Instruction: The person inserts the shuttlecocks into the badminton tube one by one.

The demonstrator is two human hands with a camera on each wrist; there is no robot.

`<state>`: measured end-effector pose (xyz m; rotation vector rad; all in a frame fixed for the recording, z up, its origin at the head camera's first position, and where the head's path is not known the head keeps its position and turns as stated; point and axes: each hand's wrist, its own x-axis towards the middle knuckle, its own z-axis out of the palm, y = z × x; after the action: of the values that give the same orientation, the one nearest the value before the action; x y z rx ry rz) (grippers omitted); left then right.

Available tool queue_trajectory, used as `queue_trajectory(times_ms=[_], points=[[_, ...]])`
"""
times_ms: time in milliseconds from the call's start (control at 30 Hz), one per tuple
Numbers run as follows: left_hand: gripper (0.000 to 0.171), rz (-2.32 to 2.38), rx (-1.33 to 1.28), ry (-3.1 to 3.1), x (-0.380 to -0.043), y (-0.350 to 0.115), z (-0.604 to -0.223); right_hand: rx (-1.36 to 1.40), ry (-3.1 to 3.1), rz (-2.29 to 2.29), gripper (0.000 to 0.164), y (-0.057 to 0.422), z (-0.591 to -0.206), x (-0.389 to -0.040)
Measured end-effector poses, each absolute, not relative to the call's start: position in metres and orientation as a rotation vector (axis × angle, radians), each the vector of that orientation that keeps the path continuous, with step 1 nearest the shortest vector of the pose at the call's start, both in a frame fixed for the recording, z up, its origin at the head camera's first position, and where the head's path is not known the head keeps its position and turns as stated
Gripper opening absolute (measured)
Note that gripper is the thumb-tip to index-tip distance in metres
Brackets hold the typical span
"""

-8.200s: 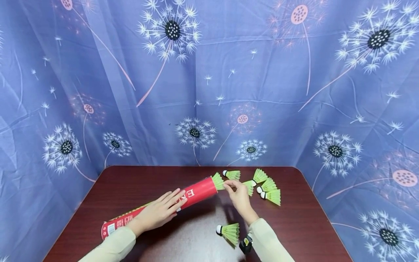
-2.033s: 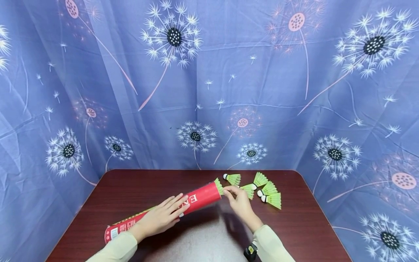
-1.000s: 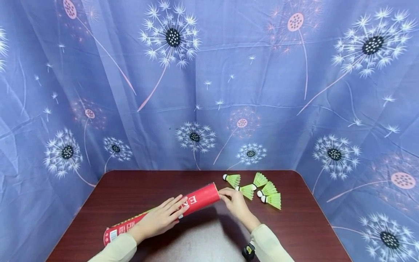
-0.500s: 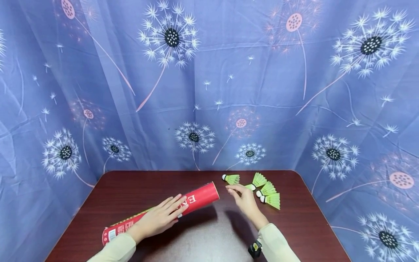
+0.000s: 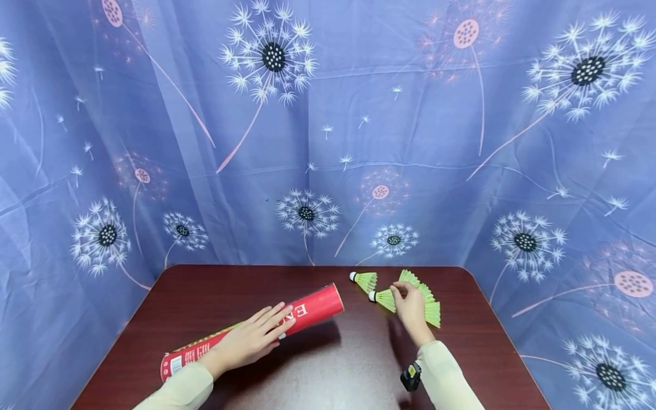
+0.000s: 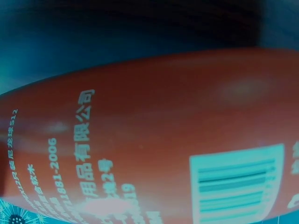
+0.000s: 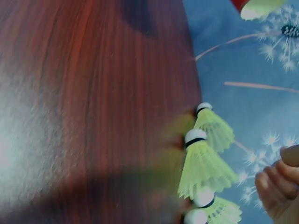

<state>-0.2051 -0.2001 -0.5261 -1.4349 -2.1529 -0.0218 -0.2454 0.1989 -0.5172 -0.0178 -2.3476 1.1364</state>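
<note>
A long red shuttlecock tube (image 5: 318,307) slants across the table, its open end to the right and raised above its shadow. My left hand (image 5: 251,341) grips the tube's middle from above, thumb hidden. In the left wrist view the tube's printed side (image 6: 154,130) and barcode fill much of the picture. My right hand (image 5: 411,310) hovers over a group of yellow-green shuttlecocks, thumb and fingertips bent together beside the near shuttlecock (image 5: 383,299). Nothing shows between the fingers (image 7: 275,182) in the right wrist view. Another shuttlecock (image 5: 365,281) lies farther back; the hand partly covers several others.
The dark red-brown wooden table (image 5: 230,290) has rounded far corners. A blue dandelion-print curtain (image 5: 348,131) hangs behind it and at both sides. A small black device (image 5: 411,377) sits at my right wrist, by the cream sleeve.
The shuttlecock at the tube's mouth has gone inside, pushed by my right hand, which then moved right over the others. The single shuttlecock near the front is gone from its spot.
</note>
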Motion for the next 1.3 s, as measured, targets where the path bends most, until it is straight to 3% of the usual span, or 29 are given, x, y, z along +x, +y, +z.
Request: queue_trajectory(times_ms=[167, 433, 667, 1300], points=[[0.054, -0.010, -1.435, -2.142, -0.206, -0.202, -0.526, -0.100, -2.411, 1.100, 0.017, 0.206, -0.522, -0.244], [0.078, -0.004, -1.435, -2.150, -0.206, -0.201, -0.527, -0.121, -2.506, 1.090, 0.013, 0.209, -0.538, -0.244], [0.049, -0.068, -1.442, -2.140, -0.205, -0.200, -0.529, -0.145, -2.514, 1.061, 0.006, 0.207, -0.549, -0.242], [0.051, -0.073, -1.441, -2.117, -0.204, -0.195, -0.530, -0.005, -2.399, 1.127, 0.006, 0.206, -0.545, -0.220]])
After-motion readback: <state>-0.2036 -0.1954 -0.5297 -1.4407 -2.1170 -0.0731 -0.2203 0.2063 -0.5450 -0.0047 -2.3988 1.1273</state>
